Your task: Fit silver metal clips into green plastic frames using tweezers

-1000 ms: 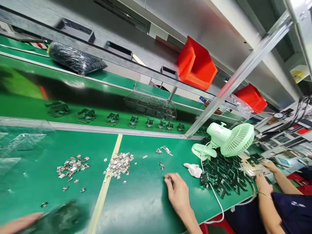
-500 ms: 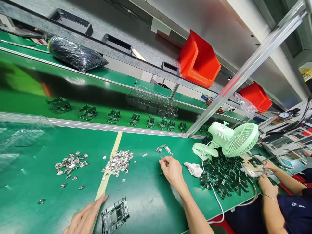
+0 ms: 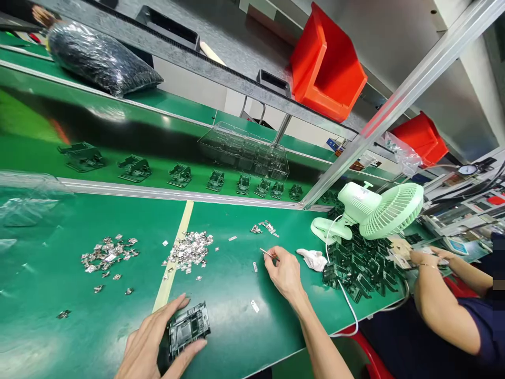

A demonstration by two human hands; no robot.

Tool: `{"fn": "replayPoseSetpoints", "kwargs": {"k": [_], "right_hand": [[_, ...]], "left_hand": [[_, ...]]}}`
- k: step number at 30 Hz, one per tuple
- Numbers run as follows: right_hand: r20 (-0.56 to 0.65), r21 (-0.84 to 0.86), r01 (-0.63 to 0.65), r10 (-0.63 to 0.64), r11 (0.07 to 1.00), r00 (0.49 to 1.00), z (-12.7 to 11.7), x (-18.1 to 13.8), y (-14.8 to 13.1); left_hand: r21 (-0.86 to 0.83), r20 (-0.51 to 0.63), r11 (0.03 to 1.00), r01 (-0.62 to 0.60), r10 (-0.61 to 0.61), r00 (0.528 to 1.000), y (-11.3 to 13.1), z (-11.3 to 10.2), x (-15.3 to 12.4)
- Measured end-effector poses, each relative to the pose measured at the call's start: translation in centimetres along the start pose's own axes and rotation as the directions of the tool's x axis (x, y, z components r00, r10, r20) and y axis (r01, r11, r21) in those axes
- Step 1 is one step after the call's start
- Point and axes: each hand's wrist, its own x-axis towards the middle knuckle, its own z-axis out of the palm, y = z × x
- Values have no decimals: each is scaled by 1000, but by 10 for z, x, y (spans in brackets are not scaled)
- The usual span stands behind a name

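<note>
Left hand (image 3: 158, 342) partly cut off by bottom edge.

Counts: 2 red bins (image 3: 327, 68) on the shelf at 1 o'clock. 1 green clip fan (image 3: 379, 213) at 3 o'clock. 8 black frames in a row on the conveyor belt (image 3: 179, 175), maybe more hidden behind the post. 1 clear tray (image 3: 244, 155) behind them. 1 black bag (image 3: 98, 58) at 11 o'clock. 2 main heaps of metal clips (image 3: 108, 255) on the worktop (image 3: 59, 326), plus 1 small cluster at 12 o'clock and loose strays. 1 black frame in hand (image 3: 188, 329) at 6 o'clock. 1 white cloth (image 3: 313, 259). Black parts pile (image 3: 363, 271) under the fan: too many to count.
</note>
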Motion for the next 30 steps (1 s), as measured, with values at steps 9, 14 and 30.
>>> {"fn": "replayPoseSetpoints", "kwargs": {"k": [9, 14, 30], "right_hand": [[373, 297, -198, 77, 934, 925, 22, -92, -43], [413, 279, -181, 52, 943, 909, 48, -123, -56], [464, 231, -302, 168, 925, 870, 69, -126, -55]], "left_hand": [[-401, 137, 901, 166, -120, 983, 28, -23, 3], [-541, 193, 827, 151, -52, 980, 44, -39, -1], [-533, 137, 845, 42, 37, 990, 46, -48, -19]]}}
